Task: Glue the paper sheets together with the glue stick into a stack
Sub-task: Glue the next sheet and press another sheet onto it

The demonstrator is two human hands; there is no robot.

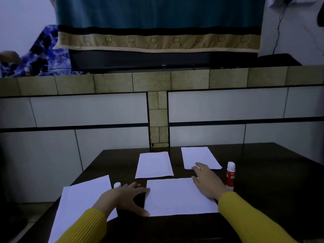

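Sheets lie apart on the bench (263, 172). We flatten the near sheet (178, 197): left hand (126, 195) spread at its left edge, right hand (206, 181) flat on its right side, neither gripping. Best hold it square before gluing. Glue stick (230, 175) stands just right, uncapped; cap (117, 185) sits left. No containers.

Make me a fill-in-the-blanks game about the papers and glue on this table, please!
1. The number of separate white paper spots on the table is ____.
2. The glue stick stands beside the ____ hand.
3. Both sleeves are the colour ____.
4. The left hand touches the left edge of the nearest ____.

Missing words: four; right; yellow; sheet
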